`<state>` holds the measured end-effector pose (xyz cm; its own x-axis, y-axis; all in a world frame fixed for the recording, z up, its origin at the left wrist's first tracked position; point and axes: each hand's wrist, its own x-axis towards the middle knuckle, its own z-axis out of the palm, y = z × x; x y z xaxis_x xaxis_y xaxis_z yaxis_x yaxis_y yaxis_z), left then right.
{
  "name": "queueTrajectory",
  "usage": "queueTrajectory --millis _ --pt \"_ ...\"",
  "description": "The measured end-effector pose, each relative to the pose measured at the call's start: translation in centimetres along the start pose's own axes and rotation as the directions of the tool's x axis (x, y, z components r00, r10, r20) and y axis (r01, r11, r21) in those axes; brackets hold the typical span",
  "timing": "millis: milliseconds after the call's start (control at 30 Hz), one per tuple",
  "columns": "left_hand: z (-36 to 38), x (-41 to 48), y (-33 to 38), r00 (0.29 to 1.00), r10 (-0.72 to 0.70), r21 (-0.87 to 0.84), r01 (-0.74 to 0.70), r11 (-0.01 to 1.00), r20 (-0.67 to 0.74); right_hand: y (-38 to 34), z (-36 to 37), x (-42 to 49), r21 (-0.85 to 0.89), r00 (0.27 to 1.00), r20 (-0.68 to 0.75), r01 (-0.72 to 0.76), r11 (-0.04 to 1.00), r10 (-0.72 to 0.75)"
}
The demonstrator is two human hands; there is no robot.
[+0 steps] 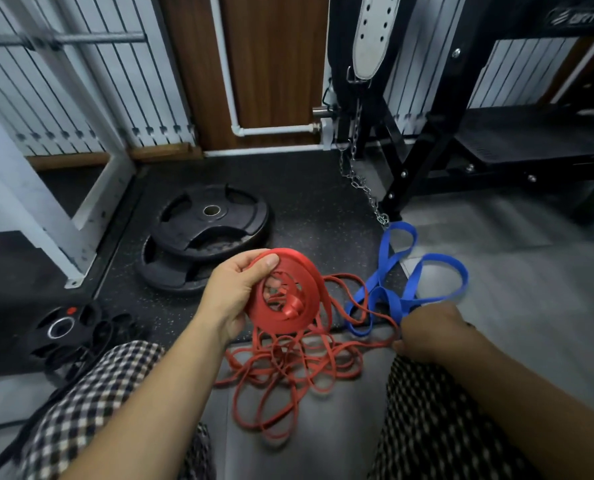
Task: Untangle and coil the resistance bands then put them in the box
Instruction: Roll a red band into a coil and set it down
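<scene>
Because the red band (309,271) is limp and springy, fingers of our left hand (234,299) clamp its coiled rim; whether our right hand (430,334) grips anything, we cannot tell.

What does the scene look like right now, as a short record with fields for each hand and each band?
left hand: holds red coil, thumb on its rim
right hand: pinches one of the loose red strands, next to blue band
loose red strands: tangled heap on floor between the knees
blue band: looped on floor, not coiled
weight plates: stacked, beyond left hand
box: not in view
</scene>
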<state>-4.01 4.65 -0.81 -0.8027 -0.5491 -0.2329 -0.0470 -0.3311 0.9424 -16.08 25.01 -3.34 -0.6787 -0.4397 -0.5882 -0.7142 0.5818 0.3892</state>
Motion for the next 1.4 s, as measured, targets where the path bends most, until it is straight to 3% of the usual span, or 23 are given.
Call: queueTrajectory --millis 367,567,767,900,967,1033,1100,1133,1267,1400 --pt "1.8 -1.0 -0.6 0.997 -0.053 -0.03 0.055 0.998 0.06 2.0 1.9 -1.5 0.058 0.999 -0.002 -0.047 0.997 0.047" --pt "2.0 -0.9 -1.2 0.995 -0.082 0.014 0.081 0.997 0.064 2.8 2.0 -2.1 0.113 0.987 -0.12 -0.093 0.989 0.107" --pt "3.3 -0.5 -1.4 0.99 -0.094 -0.008 0.095 0.995 0.101 2.8 1.6 -1.9 0.111 0.989 -0.119 -0.069 0.991 0.082" --pt "4.2 -0.4 -1.4 0.986 -0.1 -0.042 0.106 0.993 0.131 2.5 0.6 -2.6 0.295 0.968 -0.227 -0.036 0.955 0.106" --pt "4.5 -0.2 -1.3 0.985 -0.099 -0.057 0.108 0.993 0.144 2.3 -0.8 -2.2 0.55 0.933 -0.355 0.158 0.82 0.059" --pt "4.5 -0.1 -1.0 0.983 -0.095 -0.049 0.104 0.993 0.159 1.9 -2.9 -1.6 0.795 0.903 -0.429 0.396 0.459 -0.036" --pt "4.3 0.1 -0.6 0.982 -0.079 -0.032 0.086 0.996 0.17 1.2 -5.0 -0.7 0.884 0.883 -0.446 0.46 0.086 -0.144" --pt "4.2 0.2 -0.4 0.982 -0.074 -0.024 0.08 0.997 0.173 0.8 -5.7 -0.3 0.884 0.867 -0.464 0.465 -0.04 -0.182" --pt "3.6 0.3 0.1 0.989 -0.047 -0.016 0.05 0.999 0.139 -0.9 -5.9 0.9 0.854 0.854 -0.5 0.458 -0.247 -0.144" --pt "3.2 0.8 -0.5 0.999 -0.041 0.007 0.041 0.999 0.033 -1.4 -5.6 1.4 0.858 0.867 -0.486 0.45 -0.248 -0.106"
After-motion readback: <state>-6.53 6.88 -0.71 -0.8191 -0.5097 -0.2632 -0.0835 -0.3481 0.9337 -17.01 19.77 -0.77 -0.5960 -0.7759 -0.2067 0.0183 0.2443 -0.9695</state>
